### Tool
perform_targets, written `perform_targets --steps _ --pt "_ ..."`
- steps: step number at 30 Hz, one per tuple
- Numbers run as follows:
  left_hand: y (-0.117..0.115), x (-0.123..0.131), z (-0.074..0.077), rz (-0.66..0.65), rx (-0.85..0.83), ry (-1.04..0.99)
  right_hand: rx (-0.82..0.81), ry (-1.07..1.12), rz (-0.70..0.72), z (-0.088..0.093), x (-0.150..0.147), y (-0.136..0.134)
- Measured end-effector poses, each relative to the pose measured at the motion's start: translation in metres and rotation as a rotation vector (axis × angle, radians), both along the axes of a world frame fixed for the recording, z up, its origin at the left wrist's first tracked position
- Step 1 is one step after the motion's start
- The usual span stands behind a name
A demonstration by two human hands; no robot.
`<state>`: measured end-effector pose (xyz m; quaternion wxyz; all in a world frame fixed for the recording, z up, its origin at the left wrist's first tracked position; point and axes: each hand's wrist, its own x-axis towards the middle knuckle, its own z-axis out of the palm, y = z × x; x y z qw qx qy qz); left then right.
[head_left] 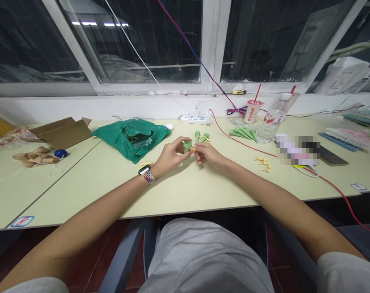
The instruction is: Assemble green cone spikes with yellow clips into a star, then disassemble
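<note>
Over the middle of the table, my left hand is closed round a small light-green plastic cone, its wide end up. My right hand pinches a tiny yellow plastic piece against the cone's side; the fingers hide part of it. Just behind the hands stand a few more green cones with yellow bits at them. Several green cones lie in a heap to the right. Loose yellow pieces are scattered right of my right arm, and others lie by my left wrist.
A green plastic bag and a cardboard box lie to the left, near wooden toy pieces. At the right are a water bottle, a paper cup and a phone. A red cable crosses the table from a power strip.
</note>
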<state>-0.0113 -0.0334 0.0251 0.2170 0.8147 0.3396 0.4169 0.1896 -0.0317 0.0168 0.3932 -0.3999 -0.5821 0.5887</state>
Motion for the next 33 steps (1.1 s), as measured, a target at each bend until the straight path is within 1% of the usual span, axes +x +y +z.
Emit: perform_targets --steps 2,3,7,8,10,14,17,21,24,28,33 --pt "0.002 0.0 -0.001 -0.017 -0.047 -0.015 0.04 -0.039 -0.001 -0.002 0.001 0.0" --pt "0.004 -0.001 -0.002 -0.026 -0.085 -0.028 0.095 -0.072 -0.018 -0.004 0.002 -0.001" --pt "0.011 -0.003 -0.005 -0.052 -0.244 -0.082 0.452 -0.257 -0.125 -0.006 0.006 -0.005" --pt "0.013 -0.004 -0.005 -0.056 -0.268 -0.09 0.516 -0.305 -0.137 -0.006 0.006 -0.006" --pt "0.015 -0.005 -0.006 -0.064 -0.31 -0.102 0.585 -0.391 -0.145 -0.004 0.007 -0.008" --pt "0.014 -0.004 -0.007 -0.07 -0.391 -0.095 0.644 -0.55 -0.147 0.001 0.01 -0.008" --pt "0.014 -0.003 -0.007 -0.025 -0.406 -0.114 0.636 -0.721 -0.158 0.005 0.017 -0.005" --pt "0.019 -0.004 -0.01 0.032 -0.424 -0.206 0.619 -0.972 -0.233 0.006 0.035 0.004" --pt "0.022 -0.006 -0.009 0.066 -0.446 -0.257 0.618 -1.127 -0.249 0.005 0.053 0.014" --pt "0.021 -0.006 -0.007 0.076 -0.465 -0.277 0.625 -1.236 -0.236 0.002 0.07 0.025" --pt "0.019 -0.006 -0.005 0.066 -0.48 -0.282 0.63 -1.33 -0.27 0.002 0.076 0.029"
